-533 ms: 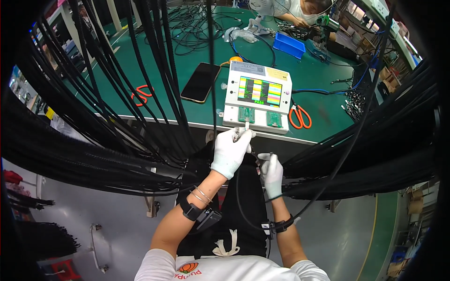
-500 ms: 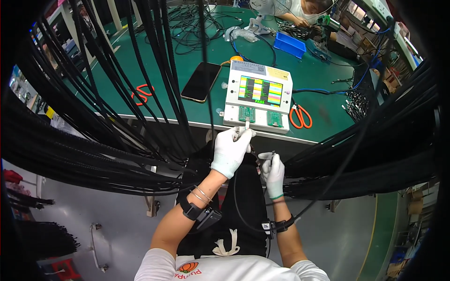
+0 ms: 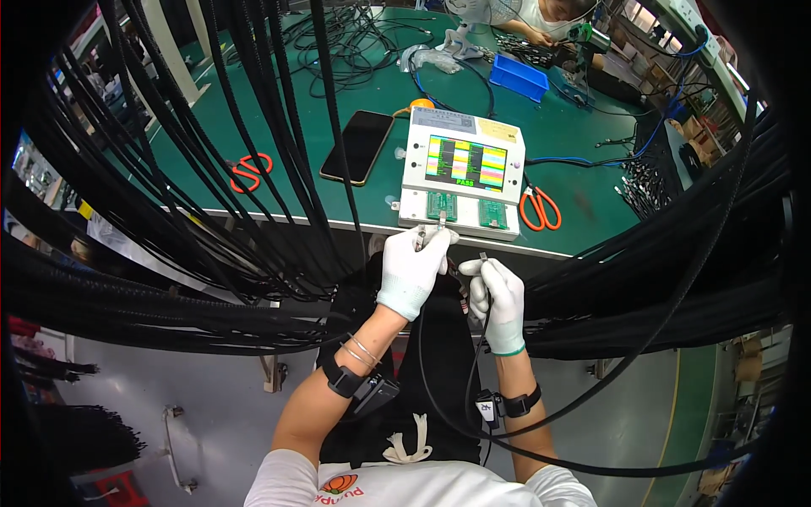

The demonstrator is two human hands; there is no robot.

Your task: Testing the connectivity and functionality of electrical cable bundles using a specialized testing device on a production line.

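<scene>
**Cable ends held at the tester's front edge**

A small cable plug (image 3: 441,221) is pinched in the closed grip of the gloved left hand (image 3: 411,272), at the left green socket board (image 3: 443,205) of the white tester box (image 3: 463,176) on the green bench (image 3: 574,135). A second plug (image 3: 483,256) on a black cable (image 3: 473,372) is gripped upright by the gloved right hand (image 3: 500,300), just below the bench edge. Orange scissors (image 3: 538,210) are seen beside the tester, a dark phone (image 3: 357,147) to its left.
</scene>
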